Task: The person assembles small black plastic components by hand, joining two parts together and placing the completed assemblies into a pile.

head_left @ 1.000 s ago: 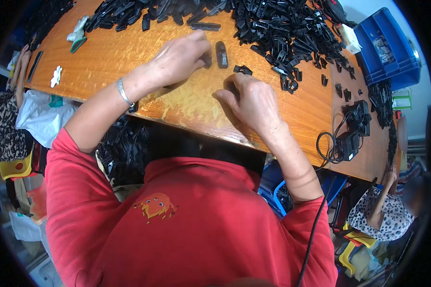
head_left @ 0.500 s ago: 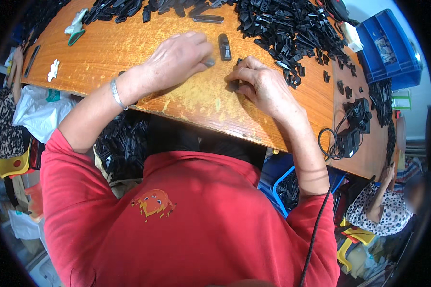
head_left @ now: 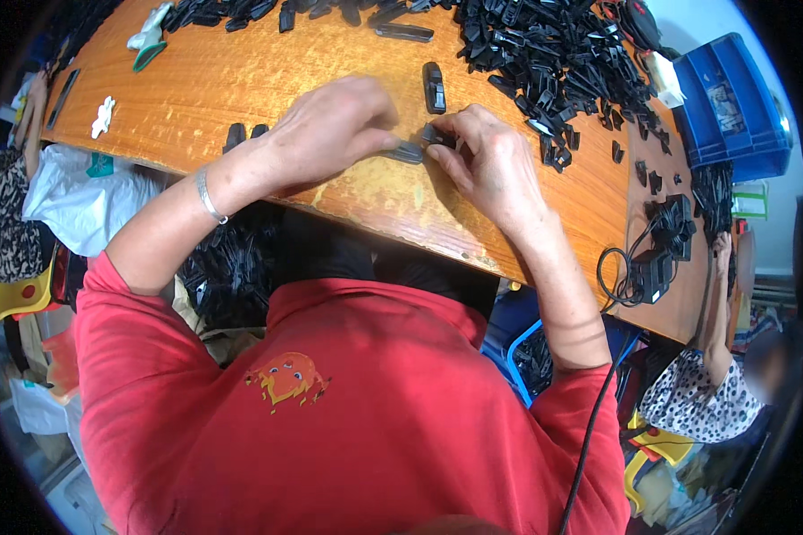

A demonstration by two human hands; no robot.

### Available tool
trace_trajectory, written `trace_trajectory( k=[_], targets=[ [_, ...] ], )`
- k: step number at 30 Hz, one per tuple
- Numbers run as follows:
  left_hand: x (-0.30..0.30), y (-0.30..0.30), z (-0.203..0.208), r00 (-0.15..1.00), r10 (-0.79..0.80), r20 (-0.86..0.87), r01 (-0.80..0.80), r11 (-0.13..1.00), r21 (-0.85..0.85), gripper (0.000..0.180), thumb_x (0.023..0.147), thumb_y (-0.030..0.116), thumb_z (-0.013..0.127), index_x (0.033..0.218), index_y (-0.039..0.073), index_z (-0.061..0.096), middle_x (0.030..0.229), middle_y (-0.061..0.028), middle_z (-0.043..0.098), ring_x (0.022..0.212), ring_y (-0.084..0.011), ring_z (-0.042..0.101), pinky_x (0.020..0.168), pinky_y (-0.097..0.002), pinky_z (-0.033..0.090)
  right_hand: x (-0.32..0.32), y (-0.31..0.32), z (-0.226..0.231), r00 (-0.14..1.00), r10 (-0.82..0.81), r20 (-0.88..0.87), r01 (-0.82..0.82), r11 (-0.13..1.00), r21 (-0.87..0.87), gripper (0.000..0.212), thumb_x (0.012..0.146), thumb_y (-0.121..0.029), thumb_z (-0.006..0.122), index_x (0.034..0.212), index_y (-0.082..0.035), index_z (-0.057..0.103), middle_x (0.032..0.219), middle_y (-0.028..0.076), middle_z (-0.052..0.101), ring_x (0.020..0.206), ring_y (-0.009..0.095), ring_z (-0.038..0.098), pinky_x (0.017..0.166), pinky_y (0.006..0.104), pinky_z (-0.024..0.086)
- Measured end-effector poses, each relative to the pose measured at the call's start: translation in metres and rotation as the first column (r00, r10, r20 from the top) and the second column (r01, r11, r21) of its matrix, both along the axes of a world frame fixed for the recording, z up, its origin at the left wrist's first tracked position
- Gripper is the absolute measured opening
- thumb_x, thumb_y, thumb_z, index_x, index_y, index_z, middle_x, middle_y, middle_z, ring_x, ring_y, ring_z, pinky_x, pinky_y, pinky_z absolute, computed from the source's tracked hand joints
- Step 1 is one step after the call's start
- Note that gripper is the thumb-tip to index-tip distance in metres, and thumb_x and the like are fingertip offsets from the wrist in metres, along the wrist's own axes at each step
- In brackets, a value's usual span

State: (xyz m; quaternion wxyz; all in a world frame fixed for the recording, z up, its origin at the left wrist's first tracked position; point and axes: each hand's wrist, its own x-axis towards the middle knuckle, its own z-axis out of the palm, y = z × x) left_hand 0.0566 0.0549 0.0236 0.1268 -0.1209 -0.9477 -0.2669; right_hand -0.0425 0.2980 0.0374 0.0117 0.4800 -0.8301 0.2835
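Observation:
My left hand (head_left: 337,125), slightly blurred, is closed with its thumb on the end of a long black plastic piece (head_left: 407,152) just above the wooden table. Facing it, my right hand (head_left: 491,156) pinches a small black plastic part (head_left: 434,135) between thumb and fingers. The two parts are close together; whether they touch I cannot tell. Beyond them a single black plastic piece (head_left: 434,87) lies on the table. More dark pieces (head_left: 235,136) lie beside my left forearm.
A big heap of small black parts (head_left: 544,62) covers the far right of the table (head_left: 268,80). Long black pieces (head_left: 404,32) lie along the far side. A blue bin (head_left: 732,107) and a cabled black adapter (head_left: 651,272) are at right. Other people sit at both sides.
My left hand has brought the long black piece toward my right hand, which has turned its small part up toward it. The view has shifted slightly. The person at right has raised an arm.

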Motion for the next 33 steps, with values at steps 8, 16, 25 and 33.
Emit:
trace_trajectory(
  k=[8, 16, 25, 33],
  targets=[
    [0.011, -0.004, 0.002, 0.994, -0.097, -0.044, 0.096, 0.995, -0.032, 0.023, 0.090, 0.016, 0.081, 0.105, 0.001, 0.070, 0.099, -0.0152, 0.064, 0.096, -0.0389, 0.064, 0.083, -0.0480, 0.052, 0.016, 0.001, -0.006, 0.998, 0.045, 0.050, -0.042, 0.997, -0.065, 0.023, 0.088, -0.014, 0.082, 0.107, -0.003, 0.077, 0.099, 0.018, 0.070, 0.088, 0.042, 0.073, 0.076, 0.0496, 0.059],
    [0.005, 0.004, -0.003, 0.994, -0.079, -0.077, 0.077, 0.997, -0.018, 0.019, 0.087, 0.014, 0.082, 0.095, 0.000, 0.072, 0.093, -0.0149, 0.063, 0.093, -0.0381, 0.064, 0.079, -0.0474, 0.052, 0.018, -0.017, -0.017, 0.995, 0.094, -0.026, -0.097, 0.985, -0.146, 0.014, 0.085, -0.009, 0.083, 0.097, -0.004, 0.076, 0.093, 0.016, 0.066, 0.081, 0.042, 0.071, 0.071, 0.0506, 0.058],
    [0.013, -0.045, 0.051, 0.946, -0.071, 0.317, 0.157, 0.955, -0.254, 0.017, 0.082, 0.006, 0.082, 0.096, -0.001, 0.074, 0.094, -0.0155, 0.067, 0.096, -0.0385, 0.068, 0.084, -0.0470, 0.054, 0.000, -0.008, -0.011, 0.991, 0.118, -0.063, -0.127, 0.979, -0.160, 0.021, 0.088, -0.024, 0.084, 0.099, -0.007, 0.079, 0.095, 0.015, 0.071, 0.083, 0.039, 0.074, 0.074, 0.0498, 0.059],
    [-0.066, 0.008, 0.023, 0.962, -0.201, -0.187, 0.143, 0.949, -0.282, 0.033, 0.089, 0.011, 0.080, 0.120, 0.005, 0.071, 0.114, -0.0153, 0.067, 0.113, -0.0366, 0.066, 0.100, -0.0478, 0.053, -0.032, 0.015, -0.009, 0.949, -0.237, -0.207, 0.271, 0.949, 0.158, 0.022, 0.089, -0.013, 0.080, 0.111, -0.013, 0.082, 0.107, 0.013, 0.072, 0.095, 0.038, 0.075, 0.085, 0.0476, 0.060]
  ],
)
